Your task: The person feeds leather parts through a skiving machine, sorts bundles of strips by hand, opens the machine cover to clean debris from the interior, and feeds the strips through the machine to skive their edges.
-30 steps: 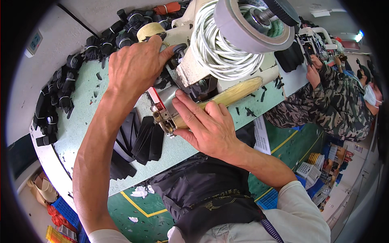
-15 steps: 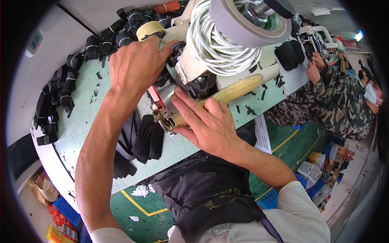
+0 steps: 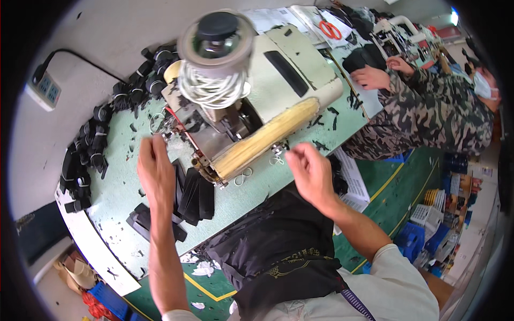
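Note:
My left hand (image 3: 155, 171) is over the table, left of a cream-coloured machine (image 3: 324, 67). Its fingers are bunched; what they hold, if anything, is hidden. To the right of the machine's yellow wooden bar (image 3: 273, 136) is my right hand (image 3: 310, 176), fingers curled in a pinch, with nothing I can make out in them. A small white string loop (image 3: 277, 160) lies close to it, and another loop (image 3: 243, 176) lies by the table's front edge. Flat black strips (image 3: 198, 195) are stacked between my left hand and the machine. White cord (image 3: 211, 88) hangs coiled under the machine's grey wheel (image 3: 190, 48).
Tied black bundles (image 3: 88, 139) line the table's far left edge. Orange scissors (image 3: 330, 30) lie at the back. On the right, a co-worker in camouflage sleeves (image 3: 423, 115) handles black pieces. A power socket block (image 3: 45, 88) is on the left wall.
Both my hands have come off the machine: the left moved down and nearer, the right moved off to the right. The view has shifted, showing more of the machine's body.

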The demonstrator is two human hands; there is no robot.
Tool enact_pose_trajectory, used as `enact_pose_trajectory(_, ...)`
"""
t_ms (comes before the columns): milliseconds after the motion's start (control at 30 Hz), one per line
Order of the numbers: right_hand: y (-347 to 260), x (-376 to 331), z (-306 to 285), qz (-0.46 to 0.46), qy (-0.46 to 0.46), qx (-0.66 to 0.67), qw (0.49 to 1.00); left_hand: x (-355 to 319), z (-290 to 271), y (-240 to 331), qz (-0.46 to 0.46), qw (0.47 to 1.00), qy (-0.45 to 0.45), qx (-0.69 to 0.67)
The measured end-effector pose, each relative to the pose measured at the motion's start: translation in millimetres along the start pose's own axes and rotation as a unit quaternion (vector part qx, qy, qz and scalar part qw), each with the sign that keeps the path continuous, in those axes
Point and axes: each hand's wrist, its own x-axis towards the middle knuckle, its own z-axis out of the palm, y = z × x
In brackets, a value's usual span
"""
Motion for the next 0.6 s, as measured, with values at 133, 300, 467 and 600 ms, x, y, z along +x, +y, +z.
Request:
enact_pose_trajectory(133,52,37,21,0.078,-0.080,-0.029,0.993,-52,23,-32,-0.080,0.985,0.009,-0.153)
enact_pose_trajectory(300,41,70,29,0.257,-0.277,0.078,0.922,-64,47,-34,-0.054,0.985,0.050,-0.158)
enact_pose_trajectory(467,43,61,49,0.198,-0.158,-0.164,0.953,-63,55,-23,-0.042,0.988,0.058,-0.136)
enact_pose_trajectory(600,32,58,47,0.225,-0.155,-0.186,0.944,-61,59,-22,-0.038,0.987,0.060,-0.147)
